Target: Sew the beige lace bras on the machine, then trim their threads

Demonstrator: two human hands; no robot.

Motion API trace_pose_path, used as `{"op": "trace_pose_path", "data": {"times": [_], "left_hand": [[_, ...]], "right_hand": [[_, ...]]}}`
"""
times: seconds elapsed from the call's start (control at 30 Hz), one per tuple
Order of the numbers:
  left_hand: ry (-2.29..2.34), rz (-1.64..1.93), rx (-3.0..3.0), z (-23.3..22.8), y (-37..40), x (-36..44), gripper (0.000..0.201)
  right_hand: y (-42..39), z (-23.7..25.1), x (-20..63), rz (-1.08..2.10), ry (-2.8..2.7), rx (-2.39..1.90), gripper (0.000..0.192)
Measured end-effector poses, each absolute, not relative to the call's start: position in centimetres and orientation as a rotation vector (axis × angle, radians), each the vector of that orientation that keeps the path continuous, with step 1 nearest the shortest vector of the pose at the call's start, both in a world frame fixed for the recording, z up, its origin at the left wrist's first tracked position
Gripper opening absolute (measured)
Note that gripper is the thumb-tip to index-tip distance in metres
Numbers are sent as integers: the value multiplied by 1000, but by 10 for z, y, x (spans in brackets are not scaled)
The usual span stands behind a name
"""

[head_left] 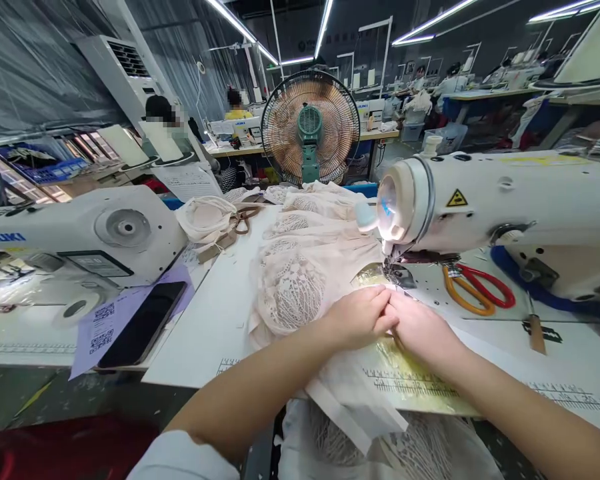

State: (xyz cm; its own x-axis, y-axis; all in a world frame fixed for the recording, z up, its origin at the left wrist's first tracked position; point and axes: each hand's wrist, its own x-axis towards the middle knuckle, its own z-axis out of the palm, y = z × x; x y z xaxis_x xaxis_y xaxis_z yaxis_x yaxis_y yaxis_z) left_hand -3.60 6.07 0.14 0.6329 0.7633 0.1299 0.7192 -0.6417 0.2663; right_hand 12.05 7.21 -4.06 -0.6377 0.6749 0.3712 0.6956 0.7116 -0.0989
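**Factory floor, background only**

Dark ceiling with long LED strip lights [240,27] running away from the camera. Left wall hung with grey plastic sheeting [35,67]; a white standing AC unit [125,73] leans against it. Pedestal fan [310,127] with teal hub stands centre, behind the white table [205,340]. Rows of further sewing stations [480,87] at back right, people seated there. Second sewing machine [80,233] on the left. Floor [15,393] dark grey, littered with scraps.

Bright overhead tube lights [240,27], needle-lamp glare [390,220] (nearly white), wide-angle bending at the edges.
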Motion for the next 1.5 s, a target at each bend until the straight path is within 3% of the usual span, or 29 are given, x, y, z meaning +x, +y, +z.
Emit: {"op": "trace_pose_path", "data": {"times": [0.2, 0.73, 1.5], "left_hand": [[1282, 170, 2857, -7, 75, -37, 50], [1534, 105, 2806, -11, 95, -18, 45], [1315, 114, 3037, -3, 103, -25, 30]], "right_hand": [[54, -42, 144, -39, -2504, -964, 29], [27, -59, 170, -140, -2465, -973, 35], [36, -52, 142, -88, -2450, -1039, 33]]}}
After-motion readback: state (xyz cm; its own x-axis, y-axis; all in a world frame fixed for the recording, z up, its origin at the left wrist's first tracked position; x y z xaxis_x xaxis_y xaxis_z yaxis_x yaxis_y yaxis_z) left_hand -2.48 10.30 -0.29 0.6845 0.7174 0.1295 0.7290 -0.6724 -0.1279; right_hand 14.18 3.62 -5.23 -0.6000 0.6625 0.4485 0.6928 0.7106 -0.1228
